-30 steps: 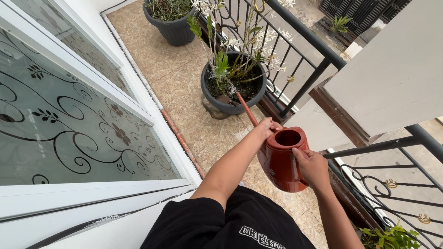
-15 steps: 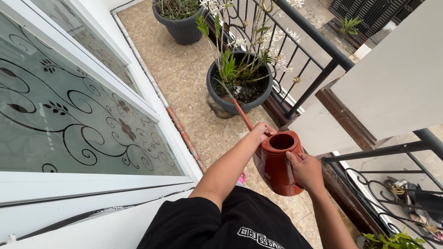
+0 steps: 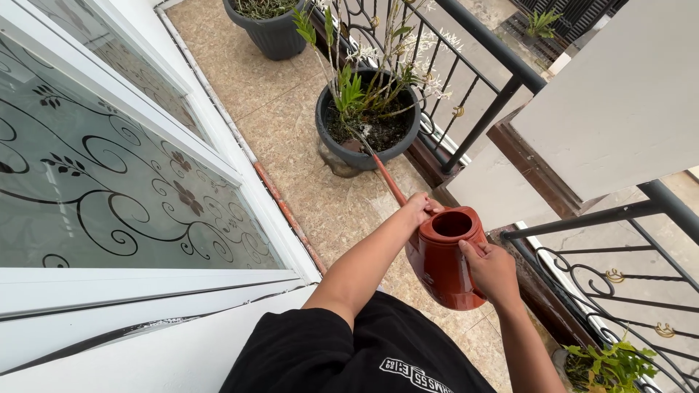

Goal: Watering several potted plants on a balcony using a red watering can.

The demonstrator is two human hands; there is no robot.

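The person tilts a terracotta-red watering can (image 3: 444, 255) forward. The left hand (image 3: 419, 207) has its grip closed around the base of the long spout (image 3: 386, 180); the right hand (image 3: 491, 269) grips the can's rear side, below the open mouth. Ahead of the grip, the spout tip reaches the soil of a dark grey pot of white-flowered orchids (image 3: 368, 124) beside the black railing (image 3: 480, 124). The pouring seems under way; keeping it going calls for a steady tilt.

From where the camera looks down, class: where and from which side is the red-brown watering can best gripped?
Grip the watering can at its rear, from the side away from the spout, as the right hand does. The left hand steadies the front near the spout base. The long thin spout points towards the grey pot, so the front gives little to hold.
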